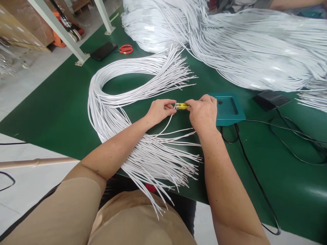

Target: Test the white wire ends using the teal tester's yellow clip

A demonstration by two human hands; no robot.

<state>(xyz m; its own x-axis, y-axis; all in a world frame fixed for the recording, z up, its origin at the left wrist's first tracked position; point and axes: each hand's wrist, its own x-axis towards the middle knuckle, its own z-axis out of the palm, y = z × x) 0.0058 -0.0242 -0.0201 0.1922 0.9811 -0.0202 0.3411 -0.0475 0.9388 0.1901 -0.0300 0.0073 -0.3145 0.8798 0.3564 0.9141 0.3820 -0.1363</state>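
Near the middle of the green table, my left hand (160, 109) pinches the end of a white wire (168, 124) against the silvery end of a small yellow piece (182, 106). My right hand (203, 112) grips that yellow piece from the right, its fingers closed. A long looped bundle of white wires (95, 98) lies to the left and curves under my left forearm, its loose ends fanned out below my hands. Just right of my right hand sits a teal device with a recessed top (231, 117), partly hidden by the hand.
Large heaps of white wires (245, 47) cover the back of the green table (46, 102). A black phone-like object (104, 51) and red-handled scissors (126, 49) lie at the back left near metal posts. On the right are a black box (272, 99) and loose black cables (251, 168).
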